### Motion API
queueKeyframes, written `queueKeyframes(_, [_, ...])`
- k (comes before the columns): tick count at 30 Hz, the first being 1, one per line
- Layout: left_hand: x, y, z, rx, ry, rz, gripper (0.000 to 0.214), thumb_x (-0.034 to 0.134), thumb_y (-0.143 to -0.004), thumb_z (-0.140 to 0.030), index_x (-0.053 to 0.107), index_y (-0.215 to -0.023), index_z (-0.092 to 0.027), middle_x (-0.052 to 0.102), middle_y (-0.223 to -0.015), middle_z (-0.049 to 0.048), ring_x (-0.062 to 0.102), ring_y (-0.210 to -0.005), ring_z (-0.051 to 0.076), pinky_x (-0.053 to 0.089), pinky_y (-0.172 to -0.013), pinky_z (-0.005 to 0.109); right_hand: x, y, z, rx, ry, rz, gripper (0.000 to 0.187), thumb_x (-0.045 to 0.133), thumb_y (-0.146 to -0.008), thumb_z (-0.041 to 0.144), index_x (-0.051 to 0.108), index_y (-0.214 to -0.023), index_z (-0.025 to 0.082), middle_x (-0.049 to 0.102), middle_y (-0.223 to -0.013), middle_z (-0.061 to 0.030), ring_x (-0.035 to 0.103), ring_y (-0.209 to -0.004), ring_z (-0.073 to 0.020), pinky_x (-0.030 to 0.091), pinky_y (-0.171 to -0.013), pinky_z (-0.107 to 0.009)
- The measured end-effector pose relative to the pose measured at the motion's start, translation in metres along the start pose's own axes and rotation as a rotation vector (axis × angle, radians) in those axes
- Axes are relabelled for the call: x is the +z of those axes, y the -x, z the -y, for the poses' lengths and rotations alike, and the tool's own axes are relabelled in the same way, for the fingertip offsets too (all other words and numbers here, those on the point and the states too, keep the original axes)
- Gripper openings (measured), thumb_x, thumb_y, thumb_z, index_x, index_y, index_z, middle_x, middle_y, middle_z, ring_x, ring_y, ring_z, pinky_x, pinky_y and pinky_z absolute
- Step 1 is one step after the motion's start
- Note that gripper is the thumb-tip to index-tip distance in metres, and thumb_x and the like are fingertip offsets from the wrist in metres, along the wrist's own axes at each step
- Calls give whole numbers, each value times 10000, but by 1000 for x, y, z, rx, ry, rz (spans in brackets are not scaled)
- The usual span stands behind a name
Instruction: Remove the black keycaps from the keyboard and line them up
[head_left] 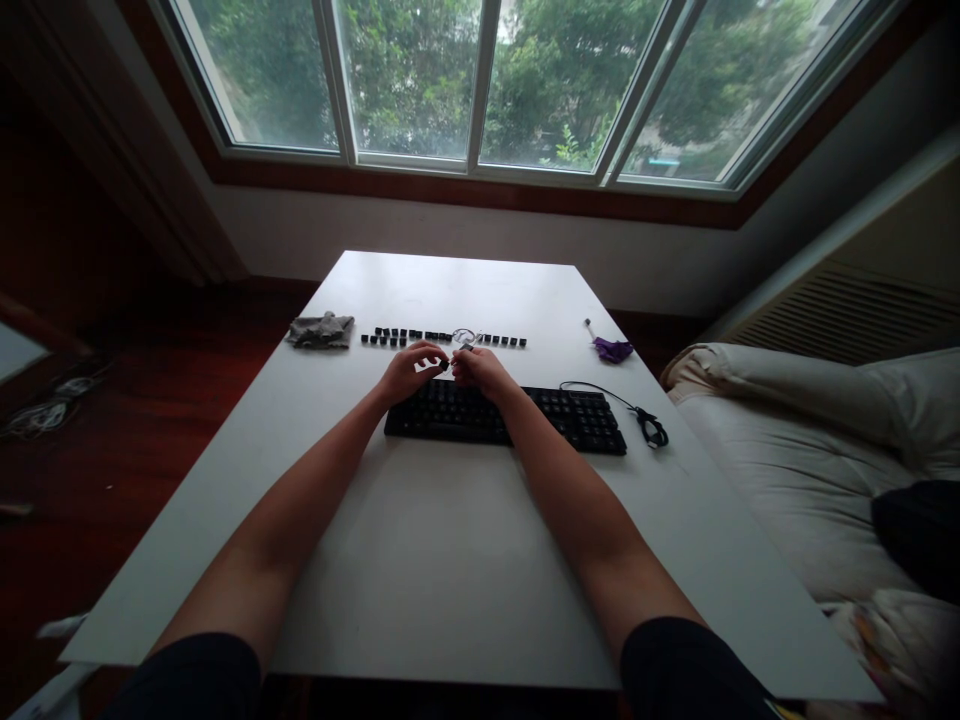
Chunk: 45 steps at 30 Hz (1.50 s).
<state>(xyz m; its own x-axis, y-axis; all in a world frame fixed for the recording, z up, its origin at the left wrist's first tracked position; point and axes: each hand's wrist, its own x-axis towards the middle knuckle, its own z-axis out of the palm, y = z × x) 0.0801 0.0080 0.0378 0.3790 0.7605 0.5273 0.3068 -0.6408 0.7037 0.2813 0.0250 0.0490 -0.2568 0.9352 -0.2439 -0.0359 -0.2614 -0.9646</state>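
A black keyboard (577, 415) lies across the white table, partly covered by my hands and right forearm. Above its rear edge, my left hand (412, 370) pinches a small black keycap (445, 365) between thumb and fingers. Close beside it, my right hand (480, 368) is closed around a small tool with thin wire loops (463, 335), which looks like a keycap puller; the fingers hide most of it. The keycap and the right fingertips nearly meet. Behind my hands, several loose black keycaps (390, 341) stand in rows on the table.
A grey cloth (321, 331) lies at the table's left edge. Near the right edge are a purple cloth (613, 349) and a small brush-like item (588, 325). The keyboard's coiled cable (651, 428) rests to its right. A pale sofa (795, 440) stands beyond the table's right side.
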Motion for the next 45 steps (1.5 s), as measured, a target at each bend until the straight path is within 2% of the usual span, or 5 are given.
queueKeyframes(11, [0,-2,-16,-61,26,-63,219,666,-881,-328,699,-1062,-209,731,-1052,65,660,-846,153,525,-773,305,3,6,6,-39,-74,-1,186,664,-828,325,614,-786,150,645,-586,-25,579,-478,-113,504,-479,-222])
queueKeyframes(17, [-1,-2,-6,-121,13,-98,232,672,-863,-343,689,-1051,-207,743,-1050,55,669,-857,157,516,-782,311,7,19,5,-22,0,-14,208,661,-836,347,627,-773,151,665,-609,-37,601,-485,-133,519,-498,-253])
queueKeyframes(23, [-20,0,23,-292,-233,-222,292,636,-872,-318,694,-1147,-238,745,-1029,46,672,-862,186,500,-803,337,-4,83,-26,-437,427,-224,275,601,-889,425,667,-767,188,671,-645,-18,625,-594,-148,483,-584,-242])
queueKeyframes(29, [-44,-21,50,-344,-613,-188,234,621,-872,-283,735,-1073,-252,728,-1045,65,612,-999,264,445,-930,425,-8,145,-55,-630,645,-144,186,604,-900,388,716,-864,244,734,-813,-49,644,-670,-180,496,-678,-293])
queueKeyframes(45, [-21,-38,71,-422,-767,-75,207,627,-846,-310,757,-1006,-296,633,-1165,102,428,-1198,357,334,-993,524,-12,136,-59,-690,668,-100,164,596,-909,353,719,-894,246,738,-832,-66,664,-712,-192,510,-704,-306])
